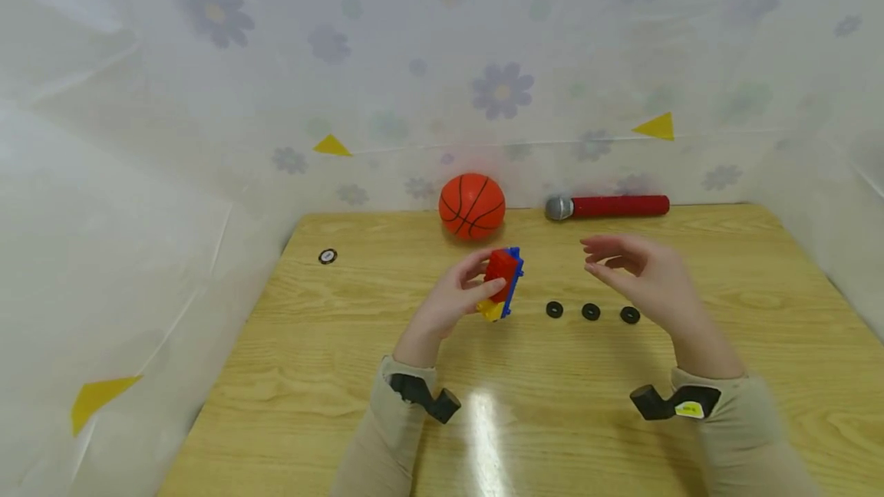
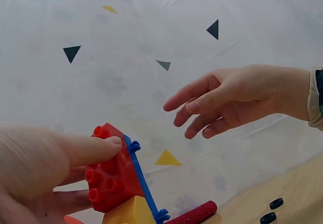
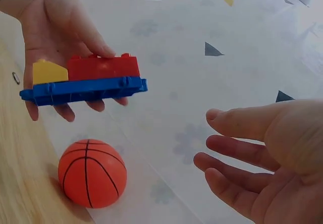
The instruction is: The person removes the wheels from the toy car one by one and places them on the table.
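My left hand (image 1: 445, 301) holds a toy block vehicle (image 1: 501, 274) above the table, thumb on one side and fingers on the other. It has a red studded brick (image 3: 103, 68), a yellow sloped brick (image 3: 49, 73) and a long blue chassis (image 3: 83, 90) with small pegs on its sides. No wheels show on the chassis. To the right, my right hand (image 1: 649, 278) hovers with nothing in it, fingers loosely bent and thumb apart from them. Three black toy wheels (image 1: 590, 312) lie in a row on the table between and below the hands.
An orange toy basketball (image 1: 473, 206) sits at the table's back edge. Right of it lies a red microphone (image 1: 618, 206) with a grey head. A small black-rimmed disc with a pale centre (image 1: 328, 256) lies at the back left. Pale flowered sheeting (image 1: 414, 83) surrounds the wooden table (image 1: 297, 405).
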`<act>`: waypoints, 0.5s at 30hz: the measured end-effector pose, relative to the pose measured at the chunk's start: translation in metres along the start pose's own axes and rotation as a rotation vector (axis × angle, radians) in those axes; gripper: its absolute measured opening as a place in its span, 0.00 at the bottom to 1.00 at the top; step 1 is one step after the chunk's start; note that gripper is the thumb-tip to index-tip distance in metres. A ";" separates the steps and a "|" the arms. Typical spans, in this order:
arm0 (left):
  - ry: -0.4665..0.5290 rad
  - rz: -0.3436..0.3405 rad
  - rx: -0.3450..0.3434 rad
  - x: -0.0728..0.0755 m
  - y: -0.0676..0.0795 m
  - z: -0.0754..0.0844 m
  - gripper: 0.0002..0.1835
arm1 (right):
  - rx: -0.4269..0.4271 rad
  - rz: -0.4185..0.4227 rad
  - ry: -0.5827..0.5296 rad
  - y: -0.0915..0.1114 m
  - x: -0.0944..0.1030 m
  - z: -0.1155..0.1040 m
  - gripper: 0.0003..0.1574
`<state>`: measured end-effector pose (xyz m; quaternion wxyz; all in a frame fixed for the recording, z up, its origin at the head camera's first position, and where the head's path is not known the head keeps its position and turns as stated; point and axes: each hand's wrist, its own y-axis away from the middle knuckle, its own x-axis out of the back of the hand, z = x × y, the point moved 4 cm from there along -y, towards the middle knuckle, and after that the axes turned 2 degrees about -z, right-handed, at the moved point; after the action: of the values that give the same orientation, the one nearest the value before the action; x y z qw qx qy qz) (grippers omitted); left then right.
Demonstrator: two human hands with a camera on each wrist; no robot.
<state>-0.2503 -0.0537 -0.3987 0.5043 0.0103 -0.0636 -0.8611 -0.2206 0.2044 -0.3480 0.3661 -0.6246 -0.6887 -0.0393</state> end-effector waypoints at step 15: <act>-0.074 -0.045 -0.056 -0.009 0.000 0.000 0.20 | 0.189 -0.156 -0.101 -0.010 -0.049 -0.024 0.30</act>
<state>-0.2460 -0.0461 -0.3992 0.4823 -0.0345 -0.0578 -0.8734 -0.2215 0.1495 -0.3535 0.3839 -0.5330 -0.7535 0.0288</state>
